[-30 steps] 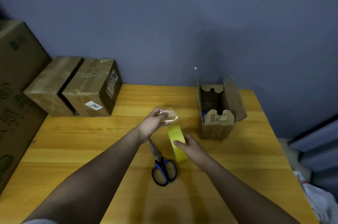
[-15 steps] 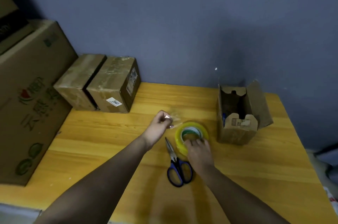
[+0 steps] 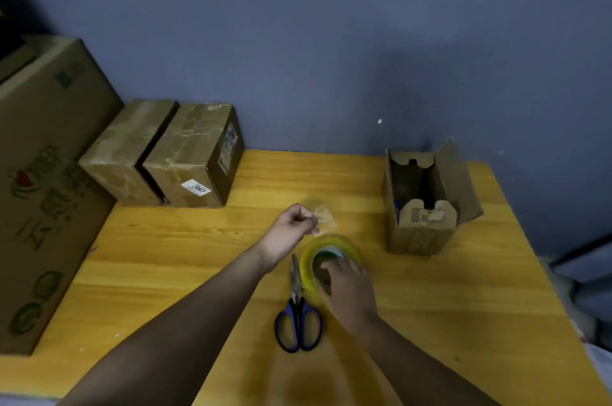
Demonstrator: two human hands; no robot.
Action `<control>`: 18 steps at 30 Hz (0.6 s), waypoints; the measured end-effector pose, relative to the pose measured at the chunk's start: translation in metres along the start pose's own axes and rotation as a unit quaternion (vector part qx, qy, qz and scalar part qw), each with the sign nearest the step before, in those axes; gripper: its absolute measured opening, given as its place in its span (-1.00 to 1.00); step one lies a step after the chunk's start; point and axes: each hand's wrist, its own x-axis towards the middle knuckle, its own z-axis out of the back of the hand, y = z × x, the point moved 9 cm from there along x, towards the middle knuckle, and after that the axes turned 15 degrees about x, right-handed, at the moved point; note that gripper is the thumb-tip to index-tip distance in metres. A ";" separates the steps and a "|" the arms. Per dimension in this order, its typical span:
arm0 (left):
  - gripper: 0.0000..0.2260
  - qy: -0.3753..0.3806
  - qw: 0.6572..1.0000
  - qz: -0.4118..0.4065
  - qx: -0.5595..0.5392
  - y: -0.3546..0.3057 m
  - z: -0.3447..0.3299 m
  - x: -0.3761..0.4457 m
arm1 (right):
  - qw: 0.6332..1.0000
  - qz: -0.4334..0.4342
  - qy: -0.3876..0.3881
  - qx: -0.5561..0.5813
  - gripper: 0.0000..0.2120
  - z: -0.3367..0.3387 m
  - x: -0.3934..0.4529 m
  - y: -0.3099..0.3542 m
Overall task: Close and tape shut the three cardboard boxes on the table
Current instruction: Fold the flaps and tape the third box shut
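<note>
Your left hand (image 3: pixel 293 223) is pinching a clear tape strip (image 3: pixel 324 219); your right hand (image 3: pixel 347 286) is resting spread-fingered on the yellow tape roll (image 3: pixel 309 261) (the open brown cardboard box (image 3: pixel 425 206) is lying rightward, nearer that hand).

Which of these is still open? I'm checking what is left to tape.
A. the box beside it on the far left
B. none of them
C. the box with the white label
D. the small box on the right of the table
D: the small box on the right has its flaps up and its inside showing, while the two boxes at the back left lie closed and taped.
</note>
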 end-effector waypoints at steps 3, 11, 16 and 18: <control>-0.81 0.019 0.999 -0.033 0.024 -0.011 -0.005 -0.002 | 0.958 -0.052 -0.162 0.230 -0.87 0.063 -0.002 -0.010; -0.73 0.105 0.976 -0.168 0.093 -0.083 -0.056 -0.006 | 0.885 -0.067 -0.182 0.424 -0.82 0.159 0.007 -0.033; -0.70 0.151 0.962 -0.186 0.129 -0.112 -0.098 0.001 | 0.882 -0.109 -0.076 0.452 -0.68 0.179 0.008 -0.063; -0.70 0.146 0.963 -0.183 0.136 -0.119 -0.111 0.005 | 0.893 -0.104 -0.080 0.431 -0.69 0.196 0.006 -0.073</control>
